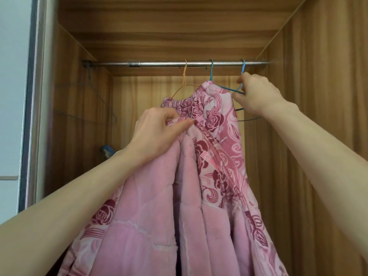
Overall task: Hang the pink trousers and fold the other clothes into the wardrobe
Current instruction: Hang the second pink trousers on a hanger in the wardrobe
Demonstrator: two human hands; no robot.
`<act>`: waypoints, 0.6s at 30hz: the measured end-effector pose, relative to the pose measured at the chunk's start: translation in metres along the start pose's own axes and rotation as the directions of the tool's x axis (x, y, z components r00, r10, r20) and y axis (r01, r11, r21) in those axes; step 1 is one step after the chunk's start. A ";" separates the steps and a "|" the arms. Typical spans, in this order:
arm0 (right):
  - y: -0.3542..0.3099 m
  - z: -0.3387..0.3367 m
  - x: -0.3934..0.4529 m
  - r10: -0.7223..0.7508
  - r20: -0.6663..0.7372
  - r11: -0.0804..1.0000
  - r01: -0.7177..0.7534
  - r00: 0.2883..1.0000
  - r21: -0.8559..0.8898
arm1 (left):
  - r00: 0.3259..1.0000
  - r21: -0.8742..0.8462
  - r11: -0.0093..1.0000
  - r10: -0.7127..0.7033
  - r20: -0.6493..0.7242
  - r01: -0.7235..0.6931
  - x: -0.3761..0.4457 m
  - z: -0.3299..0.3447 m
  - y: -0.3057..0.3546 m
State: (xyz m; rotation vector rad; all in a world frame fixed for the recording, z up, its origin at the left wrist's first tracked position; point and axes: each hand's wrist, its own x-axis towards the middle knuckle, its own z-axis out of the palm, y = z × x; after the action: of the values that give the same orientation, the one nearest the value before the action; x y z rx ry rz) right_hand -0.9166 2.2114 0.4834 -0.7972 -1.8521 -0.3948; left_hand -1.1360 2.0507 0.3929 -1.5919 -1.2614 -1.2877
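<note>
Two hands are up at the wardrobe rail [179,63]: your left hand [157,132] pinches the waistband of the pink trousers [211,140], while your right hand [256,94] grips a blue hanger [229,89] beside them.

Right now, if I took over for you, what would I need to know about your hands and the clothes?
Left hand: pinching the pink trousers near the waistband, holding them up.
Right hand: gripping a blue wire hanger on the metal rail.
An orange hanger and another blue hanger also hang on the rail; which one carries the trousers is hidden by fabric.
Done: trousers raised to the rail.
Left: settle them on a hanger, let go, then fold the other clothes, which are out of view.
</note>
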 end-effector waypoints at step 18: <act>0.001 0.033 0.020 0.135 -0.122 0.988 -0.124 0.983 0.088 | 1.000 -0.022 1.000 -0.011 0.028 0.011 0.004 0.001 -0.017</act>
State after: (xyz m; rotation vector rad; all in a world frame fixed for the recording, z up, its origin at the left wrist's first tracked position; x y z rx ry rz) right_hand -0.9440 2.2387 0.4878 -0.8141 -1.6765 -0.2803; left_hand -1.1523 2.0567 0.3956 -1.6257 -1.2789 -1.2944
